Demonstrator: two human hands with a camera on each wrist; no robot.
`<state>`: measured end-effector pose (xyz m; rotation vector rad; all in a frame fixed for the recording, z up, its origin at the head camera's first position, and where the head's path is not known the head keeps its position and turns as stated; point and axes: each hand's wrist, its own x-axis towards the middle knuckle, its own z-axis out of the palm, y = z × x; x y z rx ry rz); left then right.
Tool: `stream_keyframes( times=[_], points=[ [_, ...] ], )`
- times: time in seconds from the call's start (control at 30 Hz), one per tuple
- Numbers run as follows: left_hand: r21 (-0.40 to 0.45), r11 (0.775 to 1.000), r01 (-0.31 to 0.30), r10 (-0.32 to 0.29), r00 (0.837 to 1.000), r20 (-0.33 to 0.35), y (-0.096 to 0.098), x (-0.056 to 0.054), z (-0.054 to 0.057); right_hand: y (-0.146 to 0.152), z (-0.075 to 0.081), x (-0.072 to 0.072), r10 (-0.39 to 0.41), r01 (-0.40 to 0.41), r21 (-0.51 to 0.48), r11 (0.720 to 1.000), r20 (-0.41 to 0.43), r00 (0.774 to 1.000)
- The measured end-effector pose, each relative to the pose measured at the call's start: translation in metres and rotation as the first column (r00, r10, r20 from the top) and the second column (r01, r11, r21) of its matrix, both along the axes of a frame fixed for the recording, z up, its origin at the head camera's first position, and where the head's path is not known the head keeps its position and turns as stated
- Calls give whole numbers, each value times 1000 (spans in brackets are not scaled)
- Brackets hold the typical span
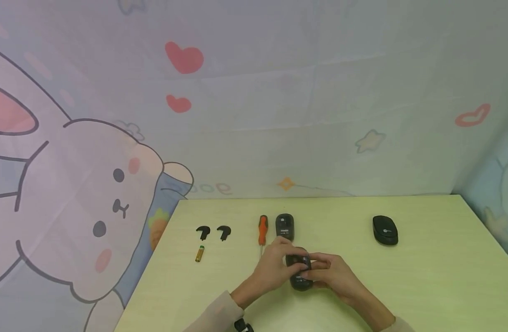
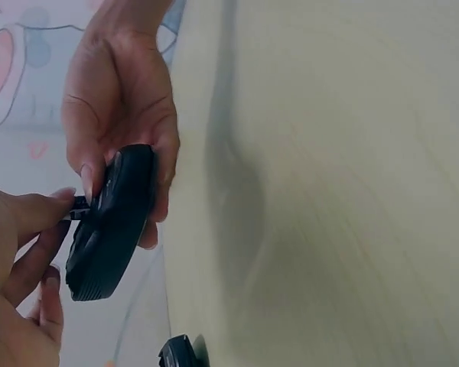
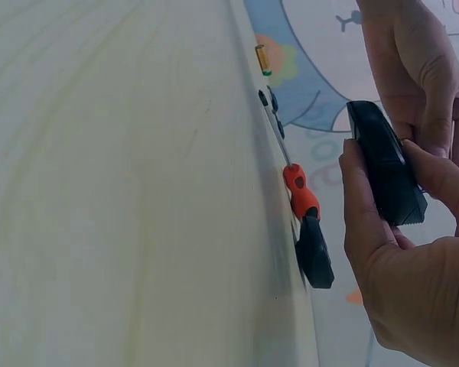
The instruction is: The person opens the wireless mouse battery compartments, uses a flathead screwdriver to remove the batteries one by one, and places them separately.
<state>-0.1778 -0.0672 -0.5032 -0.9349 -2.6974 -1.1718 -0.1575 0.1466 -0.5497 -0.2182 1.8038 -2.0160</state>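
Note:
A black computer mouse [image 1: 300, 282] is held up over the table near its front, between both hands. My right hand [image 1: 336, 279] grips it, with the thumb on its upper side and fingers around the other side. My left hand [image 1: 274, 263] reaches over the far end of the mouse. In the left wrist view, its thumb and a finger pinch a small black piece [image 2: 79, 208] with pale markings, right at the mouse's face. What that piece is, I cannot tell. The right wrist view shows the held mouse [image 3: 384, 164] tilted, its ridged end downward.
Behind the hands lie a second mouse [image 1: 285, 226] and an orange-handled screwdriver [image 1: 262, 230]. A third mouse [image 1: 385, 230] is at the right. Toward the left are two curved black pieces [image 1: 203, 232] and a small battery [image 1: 199, 253]. A printed cloth [image 1: 279, 152] hangs behind the table.

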Motion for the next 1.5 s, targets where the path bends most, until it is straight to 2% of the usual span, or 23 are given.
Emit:
stream_keyframes(
  times=[0.1, 0.17, 0.27, 0.33, 0.43, 0.53, 0.83, 1.13, 1.2, 1.4, 1.5],
  points=[
    [52, 999, 2, -4, 999, 47, 0, -1, 4, -1, -1, 1, -4, 4, -1, 1000, 1, 1000],
    [132, 991, 11, -26, 994, 110, -1, -2, 8, -1, -1, 1, -11, 11, 2, 1000, 3, 1000],
    [259, 966, -6, -53, 974, 221, -5, -5, 15, -1, 0, 2, -21, 21, 10, 1000, 9, 1000],
    [305, 952, -33, -54, 961, 272, -10, -8, 20, -1, 0, 2, -23, 23, 14, 1000, 13, 1000],
    [311, 947, -81, -20, 951, 309, -20, -12, 26, -1, 0, 2, -23, 23, 10, 1000, 22, 1000],
    [340, 933, -116, -13, 935, 354, -33, -16, 28, -1, -1, 2, -22, 21, 6, 1000, 32, 999],
    [434, 875, -214, -52, 851, 523, -70, -25, 24, -3, -2, 0, -32, 31, 10, 999, 51, 998],
    [434, 851, -295, -64, 763, 644, -93, -31, 17, -1, -1, -1, -43, 43, 13, 999, 57, 997],
    [422, 850, -314, -47, 753, 656, -99, -33, 13, -1, 0, -1, -45, 44, 17, 999, 59, 997],
    [362, 865, -348, 25, 750, 661, -117, -37, 1, -2, 0, 0, -41, 40, 22, 999, 71, 997],
    [350, 863, -364, 45, 745, 665, -124, -39, -2, -3, 0, 0, -41, 39, 19, 999, 75, 996]
  ],
)
